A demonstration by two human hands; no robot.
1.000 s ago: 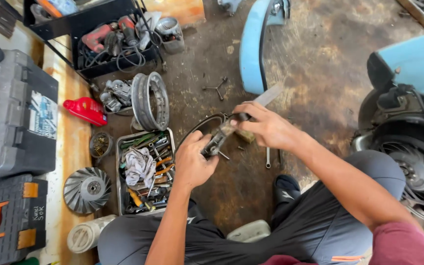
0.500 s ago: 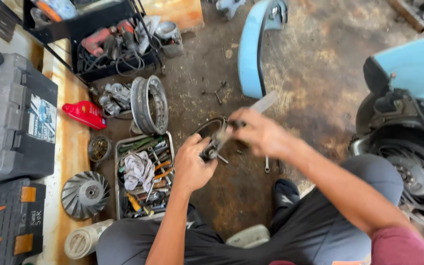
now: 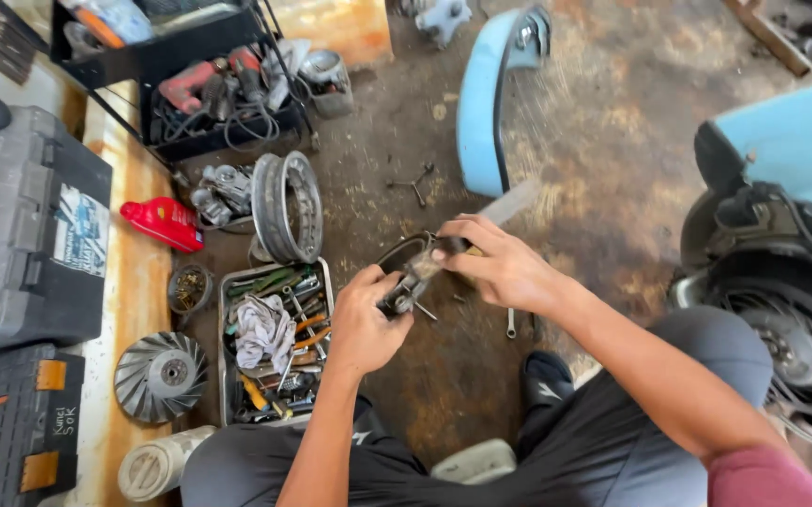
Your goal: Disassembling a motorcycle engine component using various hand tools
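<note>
Tool tray (image 3: 228,376) beside left hand (image 3: 368,324)

Dark grey trousers (image 3: 603,451) are worn, filling the lower middle of the frame. A maroon short sleeve (image 3: 767,479) is seen at the lower right. Both forearms and hands are left bare; a dark shoe (image 3: 545,390) is worn.

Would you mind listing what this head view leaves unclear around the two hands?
- Small metal part: mostly covered by the left hand; its shape is unclear.
- Tool under the right hand: its pale end is motion-blurred.
- Tool tray: contents too small and tangled to sort.
- Scooter wheel: cut off by the right edge.
</note>
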